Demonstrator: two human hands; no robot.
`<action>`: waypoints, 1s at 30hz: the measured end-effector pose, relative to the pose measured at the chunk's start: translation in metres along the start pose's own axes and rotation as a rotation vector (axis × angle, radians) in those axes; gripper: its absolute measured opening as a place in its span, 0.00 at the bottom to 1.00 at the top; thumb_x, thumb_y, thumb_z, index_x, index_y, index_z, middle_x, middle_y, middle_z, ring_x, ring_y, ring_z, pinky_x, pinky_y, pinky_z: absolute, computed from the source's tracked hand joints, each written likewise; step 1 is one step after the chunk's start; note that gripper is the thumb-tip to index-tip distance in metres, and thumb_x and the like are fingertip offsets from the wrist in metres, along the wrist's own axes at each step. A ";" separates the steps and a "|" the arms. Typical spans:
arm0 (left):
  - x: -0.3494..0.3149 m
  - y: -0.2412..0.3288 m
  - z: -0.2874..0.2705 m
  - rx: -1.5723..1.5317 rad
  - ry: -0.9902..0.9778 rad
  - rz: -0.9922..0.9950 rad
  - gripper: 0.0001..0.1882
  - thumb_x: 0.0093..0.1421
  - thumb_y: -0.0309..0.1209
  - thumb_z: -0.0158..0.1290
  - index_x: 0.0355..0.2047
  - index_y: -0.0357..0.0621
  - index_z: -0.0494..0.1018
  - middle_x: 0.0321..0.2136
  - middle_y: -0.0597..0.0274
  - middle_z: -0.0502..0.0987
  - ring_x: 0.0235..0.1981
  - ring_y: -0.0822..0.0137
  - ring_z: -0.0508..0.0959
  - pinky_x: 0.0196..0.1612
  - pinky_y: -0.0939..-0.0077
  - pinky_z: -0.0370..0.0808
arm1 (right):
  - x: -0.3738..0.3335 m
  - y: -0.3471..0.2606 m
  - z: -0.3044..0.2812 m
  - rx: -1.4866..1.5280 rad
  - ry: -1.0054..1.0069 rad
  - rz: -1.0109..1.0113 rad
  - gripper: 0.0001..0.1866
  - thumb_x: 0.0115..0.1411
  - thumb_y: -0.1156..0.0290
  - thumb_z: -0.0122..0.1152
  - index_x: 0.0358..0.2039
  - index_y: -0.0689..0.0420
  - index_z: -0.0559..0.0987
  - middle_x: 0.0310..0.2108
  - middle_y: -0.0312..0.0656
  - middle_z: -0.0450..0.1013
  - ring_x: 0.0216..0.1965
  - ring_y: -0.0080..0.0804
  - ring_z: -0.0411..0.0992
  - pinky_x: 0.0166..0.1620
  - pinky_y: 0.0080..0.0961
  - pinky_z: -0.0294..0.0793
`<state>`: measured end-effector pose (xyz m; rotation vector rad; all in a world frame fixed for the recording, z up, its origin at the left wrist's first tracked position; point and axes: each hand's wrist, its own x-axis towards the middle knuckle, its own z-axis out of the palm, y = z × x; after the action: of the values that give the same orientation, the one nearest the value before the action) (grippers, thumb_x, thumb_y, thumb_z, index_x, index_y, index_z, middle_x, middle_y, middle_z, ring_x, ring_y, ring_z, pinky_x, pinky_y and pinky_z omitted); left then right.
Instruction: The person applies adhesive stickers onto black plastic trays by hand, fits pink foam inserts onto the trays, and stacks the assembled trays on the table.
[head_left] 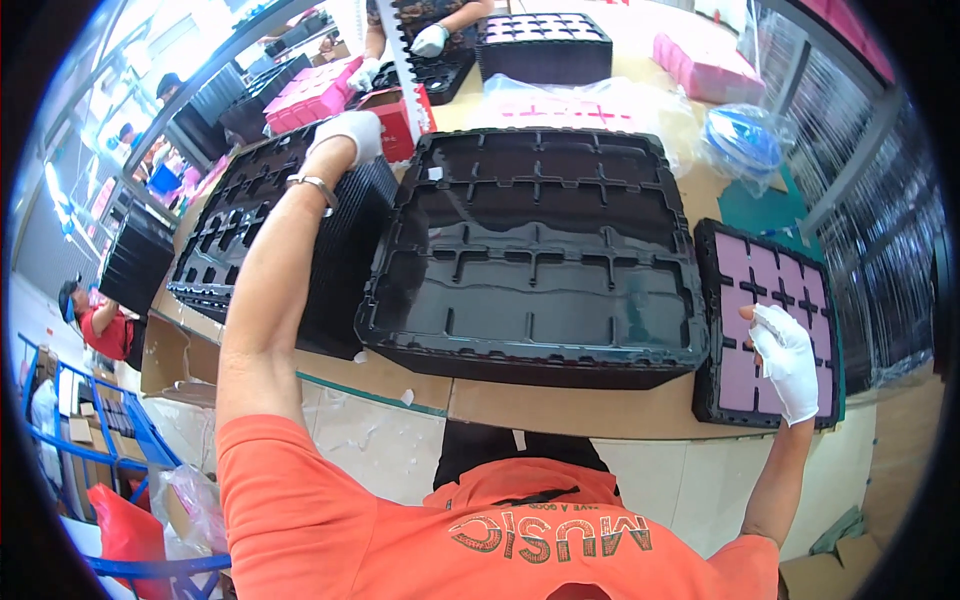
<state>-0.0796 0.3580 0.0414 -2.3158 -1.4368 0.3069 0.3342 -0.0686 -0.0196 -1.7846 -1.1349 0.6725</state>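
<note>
My left hand (350, 136), in a white glove, is at the far right corner of a tall stack of black plastic trays (245, 215). Its fingers are bent and mostly hidden, so any grip on a tray does not show. In front of me lies a large black moulded tray (560, 310) with shallow compartments, on top of others. My right hand (785, 362), gloved with bare fingertips, hovers over or rests on a black tray (708, 300) filled with pink pieces (745, 265). Its thumb and finger are apart, and nothing shows between them.
Behind the large tray lie clear plastic film (590, 105) and a bagged blue roll (742, 138). A red box (393, 120), pink blocks (708, 68) and another tray stack (545, 55) stand farther back. Across the table, a person's gloved hands (430, 40) handle a black tray. Metal posts flank the table.
</note>
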 end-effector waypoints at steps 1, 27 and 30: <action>0.007 -0.006 0.010 -0.074 0.046 -0.032 0.12 0.53 0.31 0.51 0.33 0.42 0.81 0.35 0.47 0.81 0.38 0.50 0.82 0.41 0.61 0.78 | 0.003 -0.003 0.004 -0.015 -0.007 -0.008 0.11 0.61 0.76 0.53 0.42 0.63 0.80 0.24 0.31 0.66 0.23 0.13 0.63 0.25 0.13 0.62; -0.021 0.028 -0.029 -0.116 0.062 0.116 0.11 0.46 0.30 0.58 0.33 0.50 0.81 0.28 0.57 0.81 0.31 0.55 0.81 0.36 0.64 0.78 | 0.037 -0.017 0.020 -0.067 -0.016 -0.081 0.10 0.62 0.77 0.53 0.42 0.62 0.80 0.25 0.30 0.67 0.21 0.13 0.62 0.24 0.14 0.59; -0.027 0.018 -0.034 0.159 -0.017 0.091 0.10 0.49 0.27 0.54 0.32 0.44 0.81 0.33 0.48 0.81 0.35 0.48 0.81 0.37 0.58 0.79 | 0.070 -0.019 0.011 -0.115 -0.007 -0.165 0.11 0.60 0.77 0.53 0.42 0.62 0.79 0.24 0.35 0.68 0.21 0.18 0.63 0.24 0.17 0.62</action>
<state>-0.0640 0.3200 0.0640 -2.2577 -1.2687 0.4511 0.3475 0.0021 -0.0065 -1.7610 -1.3330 0.5249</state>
